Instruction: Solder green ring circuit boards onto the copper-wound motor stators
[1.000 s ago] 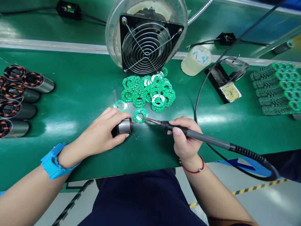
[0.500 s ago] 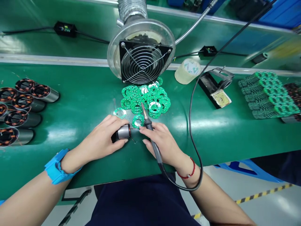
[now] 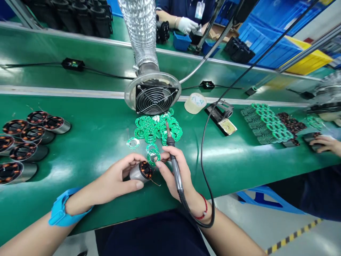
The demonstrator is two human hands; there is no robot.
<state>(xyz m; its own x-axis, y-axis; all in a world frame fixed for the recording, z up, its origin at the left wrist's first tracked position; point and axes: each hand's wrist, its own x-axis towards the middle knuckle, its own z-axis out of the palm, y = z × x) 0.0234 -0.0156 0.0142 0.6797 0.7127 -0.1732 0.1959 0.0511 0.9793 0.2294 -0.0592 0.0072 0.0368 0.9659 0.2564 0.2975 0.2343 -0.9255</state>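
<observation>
My left hand (image 3: 124, 177) is closed around a motor stator (image 3: 138, 172), a silver cylinder lying tilted with its copper-wound end facing right. A loose wire sticks out from that end. In my right hand (image 3: 177, 170) is a soldering iron (image 3: 174, 167), its tip pointing away from me. Thumb and fingers of the same hand also pinch a green ring-shaped circuit board (image 3: 153, 156), just beside the stator's open end. Right beyond it lies another ring board (image 3: 151, 147), partly overlapped. A pile of green ring boards (image 3: 149, 129) spreads under the fan.
A fume fan (image 3: 155, 99) stands behind the pile. Several stators (image 3: 29, 151) sit at left. On the right are a tape roll (image 3: 195, 103), an iron stand (image 3: 221, 117) and stacked boards (image 3: 269, 122). The iron's cable (image 3: 202, 142) loops by my wrist. A co-worker's hand (image 3: 326, 143) shows far right.
My view has tilted up, bringing co-workers into sight. My right fingers have raised a ring board off the bench, and the stator's wound end has turned more towards me.
</observation>
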